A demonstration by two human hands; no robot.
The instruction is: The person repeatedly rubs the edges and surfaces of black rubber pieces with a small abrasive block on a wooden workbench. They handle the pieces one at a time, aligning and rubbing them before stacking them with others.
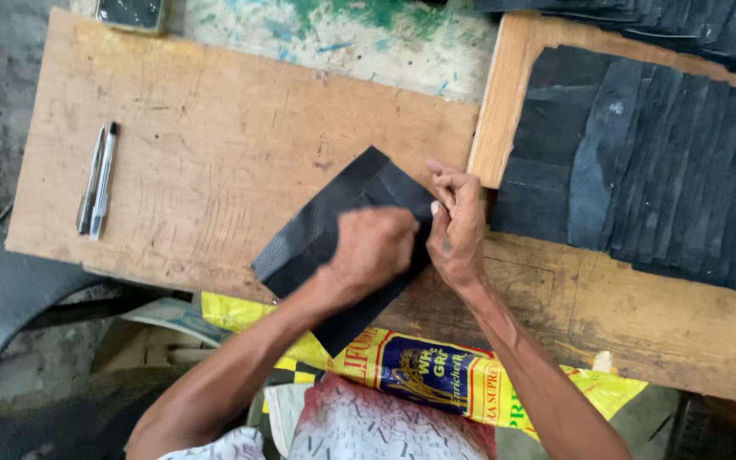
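Note:
A black, textured piece of sheet material (317, 230) lies tilted on a worn wooden board (206, 145), folded along its upper right side. My left hand (374, 249) presses down on its middle with closed fingers. My right hand (456, 223) pinches the folded edge at the piece's right corner, fingertips touching the black sheet. The part under both hands is hidden.
Two pens (98, 181) lie side by side at the board's left. A spread stack of black pieces (649, 170) covers a second board at right. A phone (132, 13) sits at the top left. A yellow printed sack (436, 375) lies below the board's edge.

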